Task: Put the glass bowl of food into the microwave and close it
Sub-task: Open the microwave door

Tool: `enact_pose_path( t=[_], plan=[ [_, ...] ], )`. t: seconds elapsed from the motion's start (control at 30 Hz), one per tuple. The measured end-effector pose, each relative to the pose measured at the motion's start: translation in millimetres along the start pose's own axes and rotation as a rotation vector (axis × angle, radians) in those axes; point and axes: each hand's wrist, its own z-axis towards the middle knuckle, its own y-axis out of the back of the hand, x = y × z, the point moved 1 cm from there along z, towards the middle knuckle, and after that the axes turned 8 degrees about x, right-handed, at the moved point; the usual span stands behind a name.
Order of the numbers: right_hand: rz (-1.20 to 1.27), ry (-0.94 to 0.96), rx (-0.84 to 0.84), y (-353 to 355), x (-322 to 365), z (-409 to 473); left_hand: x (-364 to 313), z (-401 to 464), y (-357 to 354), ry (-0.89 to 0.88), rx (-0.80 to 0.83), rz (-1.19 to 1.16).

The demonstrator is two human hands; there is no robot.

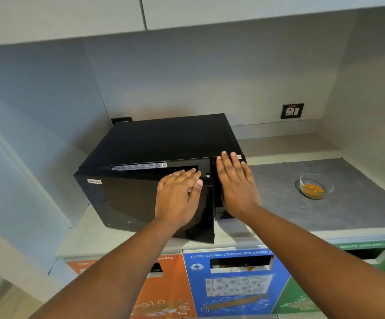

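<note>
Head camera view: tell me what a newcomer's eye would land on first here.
The black microwave in the middle of the counter, its door slightly ajar, with the left hand on the door's edge and the right hand flat against the panel beside it. To the right, a glass bowl of orange food sits alone on a grey mat. Below the counter, orange, blue and green waste bins stand out.

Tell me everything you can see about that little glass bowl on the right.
The glass bowl is small, round and clear, with a heap of orange-yellow food at its bottom. It stands upright on the grey mat covering the counter, well to the right of the black microwave. Nothing touches it; both hands are at the microwave.
</note>
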Motion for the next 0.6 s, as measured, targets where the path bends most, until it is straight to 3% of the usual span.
enact_pose_path(
  t=[0.23, 0.6],
  plan=[
    [-0.015, 0.043, 0.188, 26, 17, 28, -15, -8, 23, 0.124, 0.003, -0.041],
    [-0.013, -0.019, 0.288, 40, 29, 40, 7, 0, 62, 0.445, 0.435, 0.082]
  ],
)
